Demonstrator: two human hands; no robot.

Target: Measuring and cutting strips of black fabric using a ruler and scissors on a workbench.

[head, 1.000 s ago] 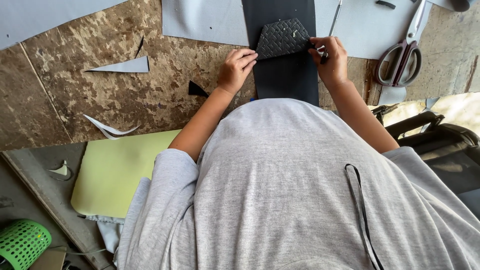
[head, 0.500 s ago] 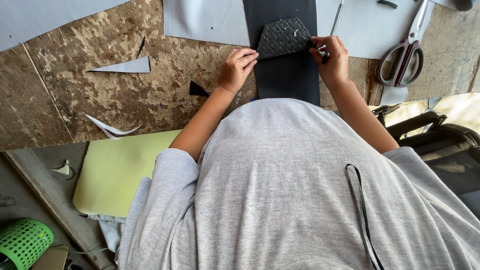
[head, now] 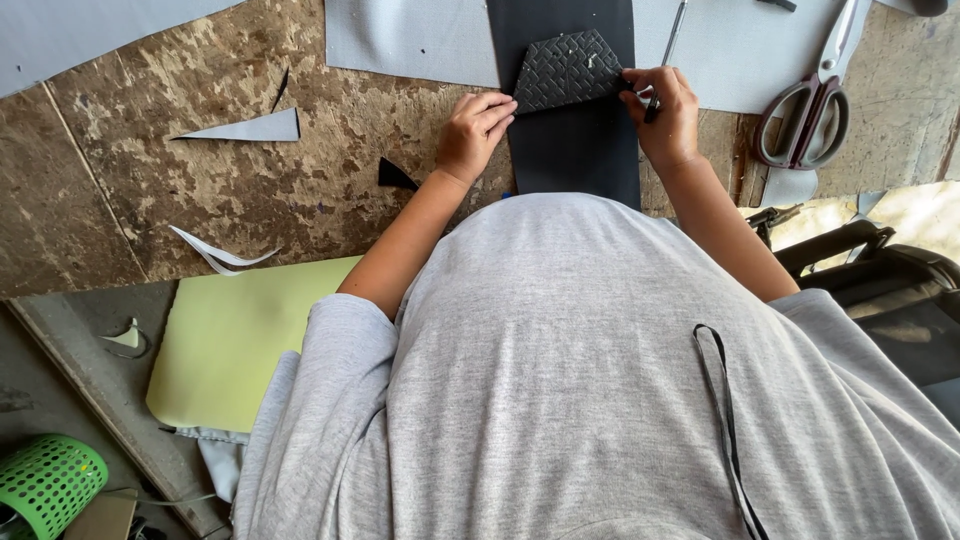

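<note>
Nearest the camera, a grey shirt fills the lower view, and both forearms reach out from it over the worn wooden bench (head: 200, 190). A pale green sheet (head: 240, 340) lies at the bench's near edge on the left, with a green mesh basket (head: 45, 485) below it. Further out, the left hand (head: 478, 130) rests on the bench, its fingers (head: 500, 108) curled loosely and pressing their tips on the left edge of a dark woven-textured piece (head: 565, 70). That piece lies flat on a long black strip (head: 575, 150) which runs from the near edge toward the far edge. The right hand (head: 665, 115) is at the piece's right edge, fingers (head: 640, 85) closed tight around a small dark tool (head: 651, 108), pinching the piece's corner as well. Small grey and black offcuts (head: 250, 128) lie scattered left of the hands. Beyond, grey sheets (head: 410, 40) cover the far edge, and scissors (head: 805, 105) with grey handles rest near the far right corner.
</note>
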